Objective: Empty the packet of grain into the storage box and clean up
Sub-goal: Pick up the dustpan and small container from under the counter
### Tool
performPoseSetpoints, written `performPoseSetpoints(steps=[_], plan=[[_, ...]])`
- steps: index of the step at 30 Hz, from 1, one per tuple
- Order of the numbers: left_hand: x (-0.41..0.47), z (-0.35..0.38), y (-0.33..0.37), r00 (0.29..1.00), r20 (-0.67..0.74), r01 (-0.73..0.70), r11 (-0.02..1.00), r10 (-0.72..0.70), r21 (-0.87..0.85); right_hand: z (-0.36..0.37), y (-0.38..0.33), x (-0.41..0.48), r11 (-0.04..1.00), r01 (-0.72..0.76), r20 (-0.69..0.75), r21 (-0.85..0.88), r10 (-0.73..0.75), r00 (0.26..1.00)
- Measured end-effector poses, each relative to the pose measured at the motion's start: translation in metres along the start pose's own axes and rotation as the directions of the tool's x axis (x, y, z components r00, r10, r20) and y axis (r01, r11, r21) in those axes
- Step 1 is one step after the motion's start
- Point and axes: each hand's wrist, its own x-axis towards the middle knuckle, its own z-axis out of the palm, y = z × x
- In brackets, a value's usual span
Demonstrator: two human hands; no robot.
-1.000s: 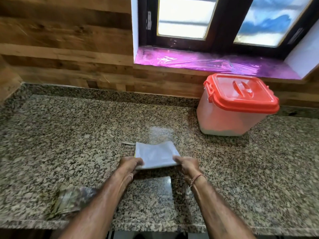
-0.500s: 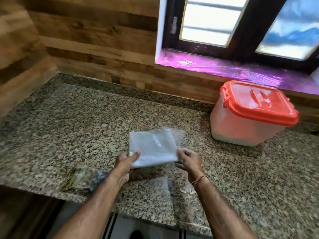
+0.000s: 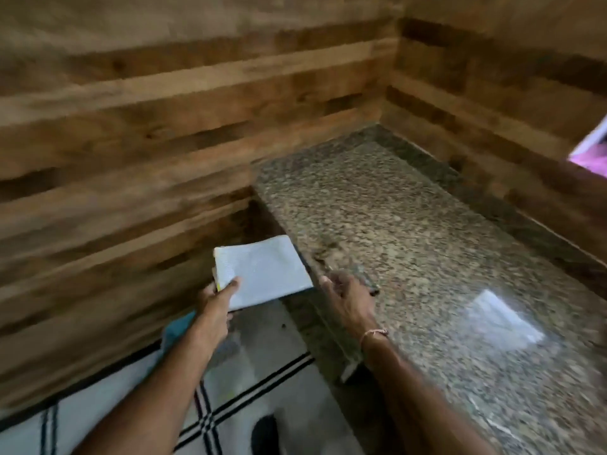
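Wood-plank wall (image 3: 164, 142) fills most of what I see, wrapping round the far left corner of the speckled granite counter (image 3: 410, 224). A pale patch of glare sits on the stone near its front edge. Below the counter's left end lies pale floor (image 3: 269, 349) crossed by black stripes, and a scrap of teal cloth (image 3: 175, 330) shows under my left forearm. A sliver of pink sill (image 3: 591, 156) peeks in at the right.

The packet (image 3: 266, 274) is off the counter, in the air just past its left end, above the floor. It is flat, folded into a neat rectangle, whitish with a touch of yellow at the near corner. My left hand (image 3: 216, 297) pinches that near corner, thumb on top.

My right hand (image 3: 348, 297) hangs over the counter's front left corner, fingers bent above a crumpled wrapper (image 3: 363, 274) lying there. The blur keeps me from telling whether they grip it.
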Motion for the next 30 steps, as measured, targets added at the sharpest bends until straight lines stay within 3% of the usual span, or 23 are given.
performPoseSetpoints(steps=[4,12,22,30], plan=[[-0.008,-0.091,-0.003,0.982,-0.189,-0.013,0.998,0.000,-0.069,0.063,-0.036,0.001,0.977,0.130,0.145,-0.170,-0.106,0.984],[0.018,-0.239,-0.024,0.908,-0.407,0.017,0.979,-0.100,-0.203,0.206,-0.084,0.000,0.951,0.172,0.391,-0.257,-0.061,0.918],[0.167,-0.348,-0.107,0.848,-0.497,0.148,0.982,-0.185,-0.113,0.436,-0.052,0.045,0.934,0.028,0.501,-0.357,0.167,0.849],[0.309,-0.374,-0.233,0.845,-0.482,0.168,0.971,-0.232,-0.173,0.619,0.062,0.102,0.901,-0.219,0.615,-0.376,0.419,0.668]])
